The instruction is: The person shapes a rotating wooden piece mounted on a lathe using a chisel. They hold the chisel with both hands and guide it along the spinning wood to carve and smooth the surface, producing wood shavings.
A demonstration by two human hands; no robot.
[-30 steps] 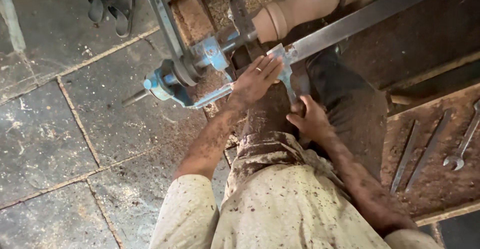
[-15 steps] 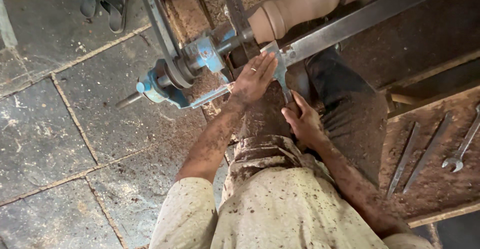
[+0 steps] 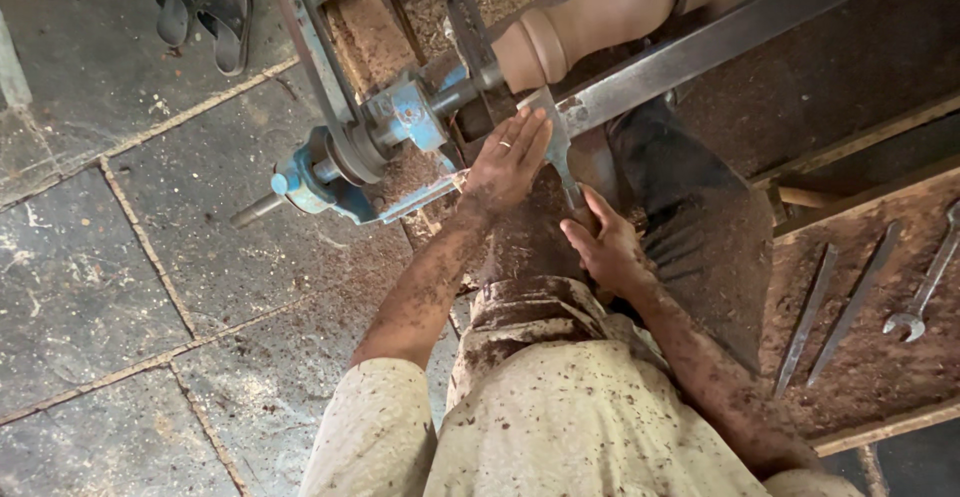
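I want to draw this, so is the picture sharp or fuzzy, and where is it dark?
In the head view, daylight falls softly on the stone floor, with no glare. The left hand and right hand look sharp, and so does the wrench. The turned wood piece looks smooth, perhaps from blur. It gets darkest in the shadow under the metal bar. Straight edges look slightly bent near the picture's borders.
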